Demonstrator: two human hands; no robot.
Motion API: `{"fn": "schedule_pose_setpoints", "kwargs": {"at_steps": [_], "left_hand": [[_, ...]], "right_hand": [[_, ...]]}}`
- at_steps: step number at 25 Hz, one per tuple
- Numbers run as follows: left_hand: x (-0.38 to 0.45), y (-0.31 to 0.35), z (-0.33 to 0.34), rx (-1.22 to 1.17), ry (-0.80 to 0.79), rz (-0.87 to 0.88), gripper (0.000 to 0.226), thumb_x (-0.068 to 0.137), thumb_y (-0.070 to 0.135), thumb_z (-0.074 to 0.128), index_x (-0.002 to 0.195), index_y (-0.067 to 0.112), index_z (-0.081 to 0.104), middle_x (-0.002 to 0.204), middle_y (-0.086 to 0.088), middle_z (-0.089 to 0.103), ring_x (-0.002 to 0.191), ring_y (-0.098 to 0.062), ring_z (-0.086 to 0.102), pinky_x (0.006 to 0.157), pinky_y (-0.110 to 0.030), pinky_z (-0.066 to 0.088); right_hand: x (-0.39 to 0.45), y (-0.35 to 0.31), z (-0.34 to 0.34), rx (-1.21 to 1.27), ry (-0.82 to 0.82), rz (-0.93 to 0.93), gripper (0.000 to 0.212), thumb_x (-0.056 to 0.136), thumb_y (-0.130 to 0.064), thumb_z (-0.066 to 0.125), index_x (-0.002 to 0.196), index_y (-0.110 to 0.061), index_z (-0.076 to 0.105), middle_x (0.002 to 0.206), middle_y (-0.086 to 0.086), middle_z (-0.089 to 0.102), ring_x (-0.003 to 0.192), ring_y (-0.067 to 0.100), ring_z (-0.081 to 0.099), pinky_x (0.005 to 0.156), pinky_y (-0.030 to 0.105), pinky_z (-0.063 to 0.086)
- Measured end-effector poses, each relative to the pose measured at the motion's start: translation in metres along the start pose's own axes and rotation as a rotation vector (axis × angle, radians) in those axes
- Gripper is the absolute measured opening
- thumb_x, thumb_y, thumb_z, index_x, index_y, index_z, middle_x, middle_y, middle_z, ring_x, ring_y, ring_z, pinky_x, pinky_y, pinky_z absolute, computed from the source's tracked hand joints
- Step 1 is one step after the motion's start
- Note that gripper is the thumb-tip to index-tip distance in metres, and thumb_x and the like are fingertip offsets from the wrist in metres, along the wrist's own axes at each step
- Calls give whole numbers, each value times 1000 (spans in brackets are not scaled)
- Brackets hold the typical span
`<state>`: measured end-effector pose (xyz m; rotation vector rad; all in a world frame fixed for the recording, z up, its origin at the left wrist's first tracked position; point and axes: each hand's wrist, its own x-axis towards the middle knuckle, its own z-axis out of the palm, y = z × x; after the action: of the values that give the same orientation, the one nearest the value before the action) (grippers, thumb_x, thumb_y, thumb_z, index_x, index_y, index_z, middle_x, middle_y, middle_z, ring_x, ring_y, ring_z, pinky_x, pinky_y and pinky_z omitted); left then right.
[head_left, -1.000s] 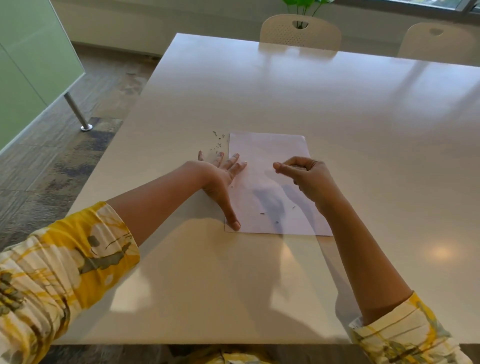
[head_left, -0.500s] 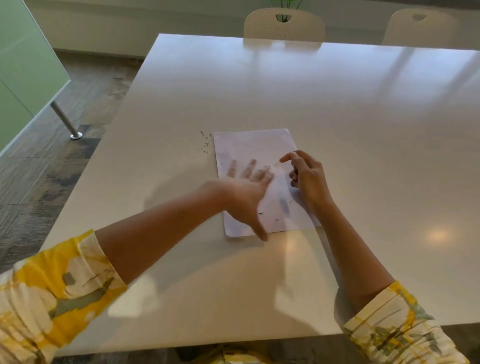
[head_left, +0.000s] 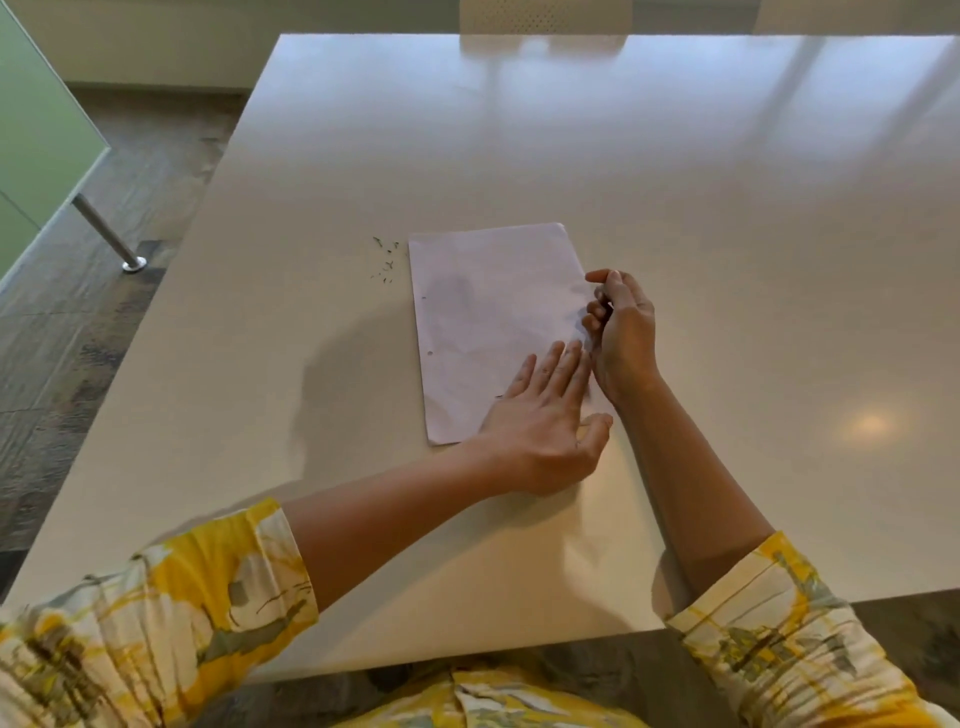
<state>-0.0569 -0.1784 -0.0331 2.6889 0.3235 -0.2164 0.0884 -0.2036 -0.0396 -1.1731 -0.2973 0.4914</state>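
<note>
At the far left stands a green panel (head_left: 36, 145) with one slanted metal leg (head_left: 106, 234) planted on the wood-look floor (head_left: 62, 338), well clear of the white table (head_left: 675, 182). A yellow patterned left sleeve (head_left: 156, 613) fills the lower left corner. On the tabletop, just beside the upper left corner of the sheet of paper (head_left: 483, 301), lies a small scatter of dark scraps (head_left: 385, 260), apart from the sheet and untouched. The paper lies flat near the middle of the table, its long side running away from the person.

The left hand (head_left: 540, 431) reaches across from the left and rests palm down on the sheet's near right part, fingers straight and close together, thumb spread off the near edge. It covers that corner of the sheet. Just to its right, touching its fingertips, the right hand (head_left: 623, 338) sits at the paper's right edge with its fingers curled inward. Whether they pinch the edge or only touch it cannot be told, since the hand hides that part. The right sleeve (head_left: 779, 639), in the same yellow pattern, sits at the lower right. A round glare of light (head_left: 872, 423) shines on the table right of the arms. One perforated chair back (head_left: 545, 15) shows beyond the far edge.

Counted: one sheet, two punch holes (head_left: 430, 353) along its left edge, two hands, two sleeves, one metal leg. The scraps are too small to count exactly.
</note>
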Motion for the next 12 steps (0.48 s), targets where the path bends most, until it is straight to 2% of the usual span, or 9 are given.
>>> {"fn": "schedule_pose_setpoints", "kwargs": {"at_steps": [5, 8, 9, 10, 12], "left_hand": [[-9, -36, -4, 112, 78, -172, 90, 90, 74, 0, 152, 14, -25, 159, -2, -33, 145, -14, -34, 120, -40, -20], [-8, -60, -26, 119, 92, -421, 90, 93, 73, 2, 152, 10, -25, 160, -5, -33, 146, -17, -33, 119, -41, -22], [-5, -60, -32, 113, 110, -449, 88, 95, 70, 4, 152, 9, -24, 160, -6, -33, 146, -18, -32, 118, -40, -23], [-1, -55, -34, 98, 137, -416, 85, 97, 65, 6, 151, 8, -25, 159, -6, -34, 146, -18, -32, 117, -38, -23], [9, -32, -29, 27, 162, -227, 78, 99, 55, 11, 151, 10, -25, 158, -5, -36, 145, -15, -33, 116, -34, -23]], "right_hand": [[-3, -2, 3, -50, -14, -10, 32, 106, -11, 35, 86, -12, 61, 65, -4, 37, 54, 6, 32, 49, 17, 30], [-4, -1, 2, -84, -14, -27, 33, 106, -12, 35, 86, -12, 61, 63, -5, 38, 53, 6, 33, 49, 17, 31], [-4, -1, 2, -87, -13, -25, 33, 106, -12, 35, 86, -12, 61, 63, -5, 38, 53, 6, 34, 48, 17, 31], [-3, -1, 3, -81, -11, -18, 33, 106, -12, 35, 86, -12, 61, 62, -6, 39, 52, 5, 34, 48, 17, 31], [-3, -2, 3, -53, -9, -12, 32, 106, -12, 37, 86, -12, 62, 62, -8, 39, 51, 4, 34, 46, 16, 30]]}}
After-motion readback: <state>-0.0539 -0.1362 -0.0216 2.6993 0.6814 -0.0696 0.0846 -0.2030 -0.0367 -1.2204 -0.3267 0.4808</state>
